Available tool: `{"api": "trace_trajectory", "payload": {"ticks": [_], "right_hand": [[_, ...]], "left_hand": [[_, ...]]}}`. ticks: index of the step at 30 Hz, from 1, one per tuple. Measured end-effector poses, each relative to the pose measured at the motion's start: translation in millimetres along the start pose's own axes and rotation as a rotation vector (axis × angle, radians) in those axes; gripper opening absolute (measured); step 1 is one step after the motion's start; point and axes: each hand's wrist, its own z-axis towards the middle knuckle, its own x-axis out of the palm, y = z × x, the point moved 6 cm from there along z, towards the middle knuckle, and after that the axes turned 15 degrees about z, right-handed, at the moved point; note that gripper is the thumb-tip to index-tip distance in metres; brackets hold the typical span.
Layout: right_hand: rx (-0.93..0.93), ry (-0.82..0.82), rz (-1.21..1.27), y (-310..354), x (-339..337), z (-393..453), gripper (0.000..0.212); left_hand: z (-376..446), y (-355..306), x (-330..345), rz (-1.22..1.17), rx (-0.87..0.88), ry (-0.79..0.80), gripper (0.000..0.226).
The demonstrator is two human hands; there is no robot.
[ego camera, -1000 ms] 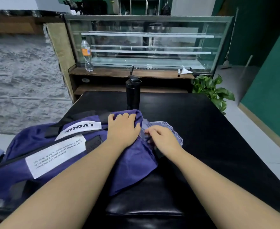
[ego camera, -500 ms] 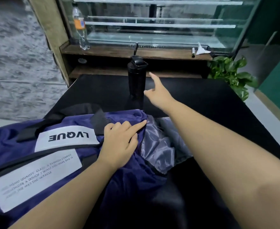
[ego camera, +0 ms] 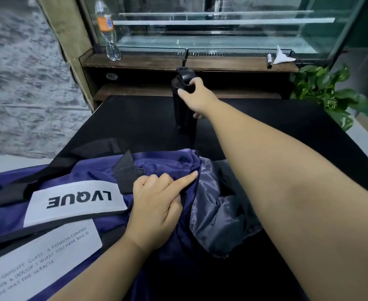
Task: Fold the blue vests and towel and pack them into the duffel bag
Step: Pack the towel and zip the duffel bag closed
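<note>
Head view: the blue duffel bag (ego camera: 74,205) lies on the black desk (ego camera: 276,127), at its near left side, with a white "LVQUE" label (ego camera: 74,202) and a second white text label (ego camera: 37,257) facing up. The bag's end is open, exposing grey lining (ego camera: 213,209). The left hand (ego camera: 157,205) rests on the bag beside that opening, index finger extended toward the lining, the remaining fingers curled against the blue fabric; whether they pinch the fabric cannot be determined. The right hand (ego camera: 197,97) reaches across the desk and grips the upper part of an upright black bottle (ego camera: 182,109) standing at the far side. Behind the desk, a wooden shelf (ego camera: 189,61) carries a clear plastic bottle (ego camera: 108,31), a marker (ego camera: 269,60) and crumpled white paper (ego camera: 282,57). A green plant (ego camera: 326,88) stands at the right.
</note>
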Motion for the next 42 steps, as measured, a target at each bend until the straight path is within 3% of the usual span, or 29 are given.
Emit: {"api": "trace_trajectory", "payload": {"ticks": [5, 7, 10, 17, 21, 24, 26, 29, 32, 33, 37, 40, 42], "right_hand": [[0.054, -0.210, 0.126, -14.2, -3.8, -8.6, 0.048], [0.037, -0.315, 0.171, -21.6, -20.0, -30.0, 0.040], [0.023, -0.399, 0.212, -23.8, -50.7, -73.6, 0.047], [-0.020, -0.554, 0.236, -37.7, -94.3, -185.3, 0.039], [-0.022, -0.455, 0.082, -41.6, -88.1, -233.5, 0.044], [-0.007, -0.416, 0.022, -40.5, -92.9, -259.5, 0.047], [0.019, -0.387, -0.029, -35.4, -96.6, -274.7, 0.045], [0.104, -0.328, -0.105, -28.6, -103.6, -294.7, 0.042], [0.204, -0.213, -0.117, -29.9, -109.8, -309.3, 0.034], [0.229, -0.190, -0.089, -31.7, -112.4, -315.0, 0.031], [0.296, -0.129, -0.008, -33.7, -119.4, -338.9, 0.026], [0.320, -0.068, -0.020, -24.0, -117.4, -356.3, 0.017], [0.293, -0.032, 0.006, -19.5, -110.3, -365.6, 0.021]], "left_hand": [[-1.1, 0.7, 0.8, -0.028, -0.020, -0.009, 0.044], [-1.7, 1.6, 0.4, -0.055, -0.044, -0.013, 0.031], [-0.6, 1.8, 0.9, -0.056, -0.047, -0.004, 0.013], [2.2, -9.3, 5.8, 0.150, 0.080, 0.089, 0.034], [-4.4, -30.3, -4.1, 0.263, 0.089, 0.202, 0.062], [-20.0, -47.5, -11.2, 0.264, 0.067, 0.442, 0.082], [-30.5, -54.5, -19.1, 0.230, 0.074, 0.515, 0.088], [-40.1, -60.5, -39.5, 0.084, 0.097, 0.575, 0.077], [-48.3, -59.4, -55.6, 0.004, 0.139, 0.588, 0.039], [-51.9, -57.1, -59.2, -0.020, 0.135, 0.580, 0.036], [-71.5, -41.6, -67.4, -0.114, 0.040, 0.659, 0.052], [-80.8, -38.9, -72.8, -0.118, 0.016, 0.779, 0.047], [-78.5, -42.3, -77.1, -0.072, -0.043, 0.756, 0.048]]}}
